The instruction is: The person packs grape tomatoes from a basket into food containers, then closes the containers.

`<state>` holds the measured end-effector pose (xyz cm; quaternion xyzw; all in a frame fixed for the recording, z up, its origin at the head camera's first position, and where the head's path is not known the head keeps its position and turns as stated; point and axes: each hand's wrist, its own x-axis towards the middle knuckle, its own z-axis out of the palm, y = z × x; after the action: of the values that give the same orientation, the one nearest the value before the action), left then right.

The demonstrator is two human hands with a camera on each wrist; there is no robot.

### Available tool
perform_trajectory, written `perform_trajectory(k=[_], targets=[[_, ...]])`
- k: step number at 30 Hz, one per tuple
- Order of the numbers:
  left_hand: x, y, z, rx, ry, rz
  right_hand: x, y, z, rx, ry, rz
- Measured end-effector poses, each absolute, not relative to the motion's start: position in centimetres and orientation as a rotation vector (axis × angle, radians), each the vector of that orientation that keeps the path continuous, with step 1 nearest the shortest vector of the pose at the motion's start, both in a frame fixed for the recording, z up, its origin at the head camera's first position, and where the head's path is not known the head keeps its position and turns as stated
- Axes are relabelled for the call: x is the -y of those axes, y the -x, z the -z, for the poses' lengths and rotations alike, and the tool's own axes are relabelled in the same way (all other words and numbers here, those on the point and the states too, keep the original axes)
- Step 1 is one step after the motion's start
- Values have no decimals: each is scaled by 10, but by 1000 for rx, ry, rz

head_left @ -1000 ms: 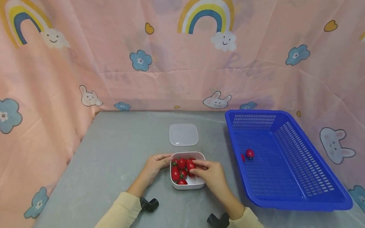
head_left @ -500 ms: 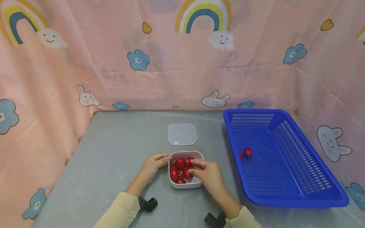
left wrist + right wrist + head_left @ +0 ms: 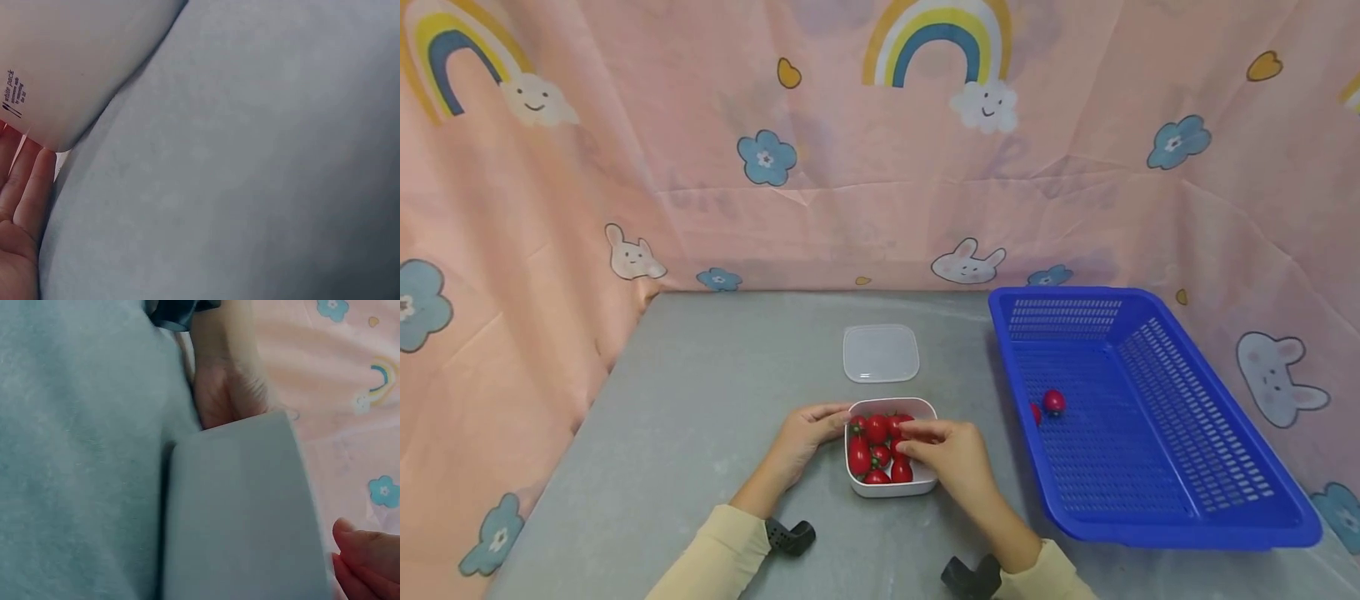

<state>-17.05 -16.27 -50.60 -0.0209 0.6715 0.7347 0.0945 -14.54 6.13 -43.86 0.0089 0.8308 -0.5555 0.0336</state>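
A white box [image 3: 891,490] with several red cherry tomatoes [image 3: 860,457] in it sits on the grey table. My left hand [image 3: 805,437] touches the box's left side near its back corner; in the left wrist view its fingers [image 3: 37,181] lie nearly straight along the wall. Over the box's right side, my right hand [image 3: 958,458] reaches in, thumb and fingers pinching at a cherry tomato [image 3: 897,448] they partly hide. Another tomato [image 3: 902,472] lies just in front of the thumb. The right wrist view shows mostly the box's outer wall [image 3: 240,506].
A translucent lid [image 3: 881,354] lies flat behind the box. To the right stands a blue plastic basket [image 3: 1172,533] with two tomatoes [image 3: 1055,403] near its left wall. A patterned pink cloth [image 3: 850,225] hangs behind the table.
The tomato that my right hand held has come down into the box's front part, beside the others. My right fingers have shifted slightly among the tomatoes. My left hand stays at the box.
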Motion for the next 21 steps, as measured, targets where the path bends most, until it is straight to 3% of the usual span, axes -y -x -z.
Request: perform_trajectory(k=[14,21], targets=[[162,170,506,-2004,56,-2165,-93,143,367,-2464,15,1821],[162,170,506,-2013,49,-2170,-121,152,341,-2612,-1,1668]])
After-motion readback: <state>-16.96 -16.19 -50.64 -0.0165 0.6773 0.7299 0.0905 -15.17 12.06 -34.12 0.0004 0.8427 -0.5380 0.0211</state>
